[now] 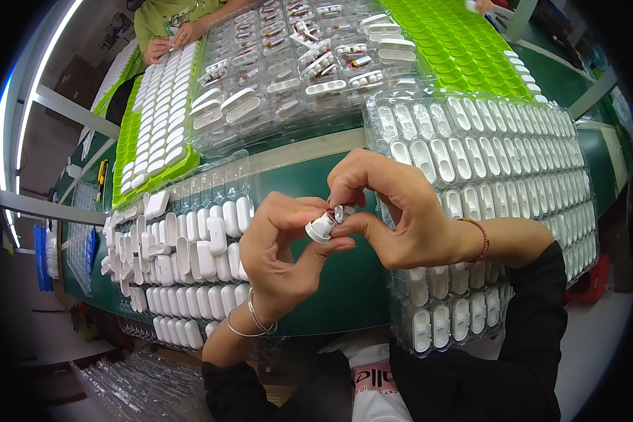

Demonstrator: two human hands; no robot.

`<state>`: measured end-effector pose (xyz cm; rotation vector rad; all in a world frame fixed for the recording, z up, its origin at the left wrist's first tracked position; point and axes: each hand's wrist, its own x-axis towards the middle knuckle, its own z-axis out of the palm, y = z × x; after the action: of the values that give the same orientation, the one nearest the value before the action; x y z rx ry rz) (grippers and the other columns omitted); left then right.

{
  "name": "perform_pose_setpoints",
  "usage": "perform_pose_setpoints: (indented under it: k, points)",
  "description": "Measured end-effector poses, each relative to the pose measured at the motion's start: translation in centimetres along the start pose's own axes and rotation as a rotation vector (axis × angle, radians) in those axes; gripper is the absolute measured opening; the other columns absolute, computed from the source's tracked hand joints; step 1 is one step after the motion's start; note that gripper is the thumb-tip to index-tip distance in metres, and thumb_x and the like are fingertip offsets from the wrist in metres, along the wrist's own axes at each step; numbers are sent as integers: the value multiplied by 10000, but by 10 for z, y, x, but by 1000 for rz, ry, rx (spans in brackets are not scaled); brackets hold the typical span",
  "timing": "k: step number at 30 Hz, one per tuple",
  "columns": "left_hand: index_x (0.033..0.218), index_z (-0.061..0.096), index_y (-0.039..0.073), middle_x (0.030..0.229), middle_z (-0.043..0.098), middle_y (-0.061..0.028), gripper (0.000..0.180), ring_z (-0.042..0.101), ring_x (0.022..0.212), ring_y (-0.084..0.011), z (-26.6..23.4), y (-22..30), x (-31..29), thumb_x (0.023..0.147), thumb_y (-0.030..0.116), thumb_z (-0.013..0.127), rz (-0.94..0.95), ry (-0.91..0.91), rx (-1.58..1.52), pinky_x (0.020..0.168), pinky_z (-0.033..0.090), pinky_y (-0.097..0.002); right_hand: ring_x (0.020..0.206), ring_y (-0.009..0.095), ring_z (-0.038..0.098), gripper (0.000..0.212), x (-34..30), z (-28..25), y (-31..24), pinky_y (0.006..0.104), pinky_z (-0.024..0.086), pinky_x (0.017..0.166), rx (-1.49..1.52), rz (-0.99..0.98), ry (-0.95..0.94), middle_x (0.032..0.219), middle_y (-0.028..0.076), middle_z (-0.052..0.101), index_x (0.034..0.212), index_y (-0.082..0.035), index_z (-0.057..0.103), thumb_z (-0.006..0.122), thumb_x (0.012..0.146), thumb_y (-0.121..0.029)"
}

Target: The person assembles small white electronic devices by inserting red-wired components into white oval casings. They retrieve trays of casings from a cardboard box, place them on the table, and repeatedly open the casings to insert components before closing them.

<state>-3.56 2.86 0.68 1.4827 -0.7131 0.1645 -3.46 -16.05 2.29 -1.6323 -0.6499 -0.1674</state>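
Over the green table, my two hands meet around a small white plastic part with a round, flared end [321, 229]. My left hand [280, 246] pinches this part between thumb and fingers. At its inner end sits a small silvery piece [340, 211] with what looks like a thin red wire. My right hand [390, 211] is closed, thumb and forefinger pinching that piece; their tips partly hide it. I cannot make out exactly how the two pieces join.
To the left, a clear tray carries white oblong cases [218, 235], some piled loosely. Stacked clear trays of open white shells [464, 190] stand right. Beyond lie trays of wired parts [316, 63] and green trays [457, 49]. A co-worker's hands [172, 41] work at far left.
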Motion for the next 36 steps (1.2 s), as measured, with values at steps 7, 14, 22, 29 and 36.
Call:
perform_pose_setpoints:
  k: [7, 14, 22, 29, 36]
  points:
    - [1057, 537, -14, 1054, 577, -123, 363, 636, 1017, -233, 0, 2, 15, 772, -121, 734, 44, 33, -20, 881, 551, -320, 843, 93, 498, 275, 13, -4, 1, 242, 450, 778, 128, 0, 136, 947, 33, 489, 925, -39, 488, 700, 815, 99]
    - [1069, 551, -28, 1083, 583, -153, 358, 626, 1014, -209, -1, -2, 7, 774, -122, 731, 33, 86, 17, 852, 564, -297, 859, 114, 655, 290, 14, -3, 4, 253, 549, 773, 364, 172, 226, 914, 66, 657, 1042, -6, 558, 741, 819, 18]
    - [1081, 569, -15, 1115, 591, -157, 385, 622, 1016, -189, -7, -4, 3, 756, -120, 748, 8, 117, -22, 839, 559, -291, 910, 177, 685, 265, 11, -2, 19, 277, 566, 773, 107, -157, 139, 991, 111, 705, 1039, -14, 701, 719, 790, 75]
    - [1095, 587, -13, 1140, 609, -169, 408, 613, 1074, -228, -14, -4, -1, 739, -121, 756, 36, 58, -50, 913, 525, -320, 905, 241, 674, 371, 11, -4, 11, 317, 554, 750, -127, -390, 65, 1011, 134, 695, 1046, -26, 719, 721, 712, 134]
    - [1096, 586, -19, 1143, 612, -166, 406, 614, 1076, -228, -14, -4, -1, 741, -119, 755, 32, 39, -52, 920, 519, -315, 901, 246, 672, 377, 10, -2, 13, 336, 528, 770, -163, -482, 88, 1001, 131, 694, 1037, -23, 722, 734, 686, 117]
